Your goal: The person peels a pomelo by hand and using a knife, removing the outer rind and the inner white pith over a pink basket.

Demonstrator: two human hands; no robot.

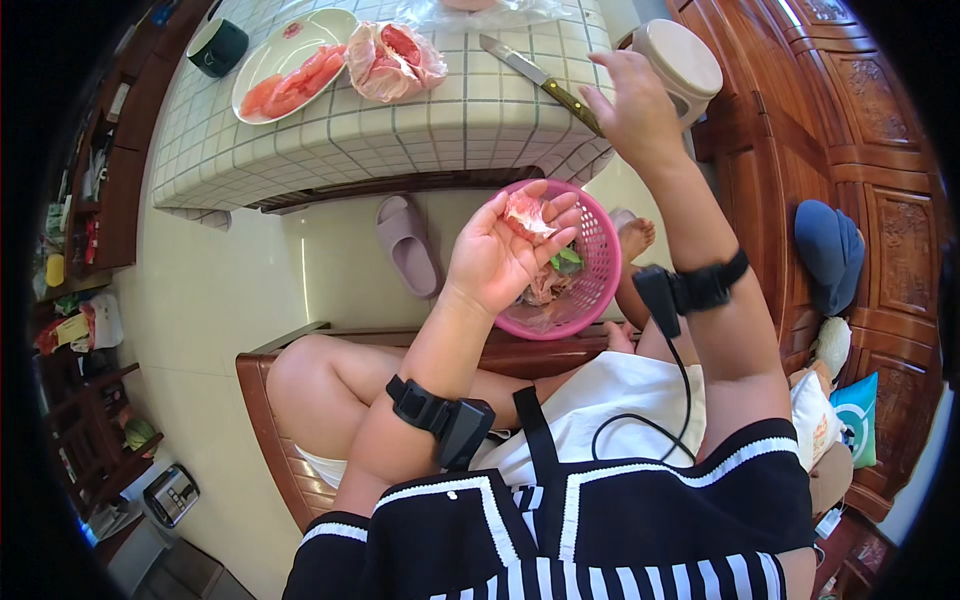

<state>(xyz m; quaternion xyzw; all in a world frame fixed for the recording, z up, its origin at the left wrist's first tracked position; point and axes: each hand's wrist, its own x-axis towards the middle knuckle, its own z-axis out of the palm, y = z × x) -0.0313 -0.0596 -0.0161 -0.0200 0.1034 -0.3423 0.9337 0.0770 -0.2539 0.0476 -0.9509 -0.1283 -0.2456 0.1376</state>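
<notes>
On the upturned palm of my left hand (pixel 491 262) rests a piece of pink pomelo (pixel 527 217) with white membrane, held just above a pink plastic basket (pixel 600 289). Scraps of peel and a green leaf show inside the basket. My right hand (pixel 637 105) is raised at the table's right end, fingers apart and holding nothing. Close by it, a knife (pixel 551 88) with a brown handle lies on the checked tablecloth (pixel 480 120). A partly opened pomelo (pixel 395 64) sits farther left, beside a white oval plate (pixel 259 71) bearing peeled pomelo flesh (pixel 296 81).
A dark green mug (pixel 217 47) stands left of the plate. Clear plastic wrap (pixel 495 13) lies at the table's far side. Beyond my right hand is a pale lidded bin (pixel 679 60). A slipper (pixel 409 246) lies on the floor, and carved wooden furniture (pixel 847 150) lines the right.
</notes>
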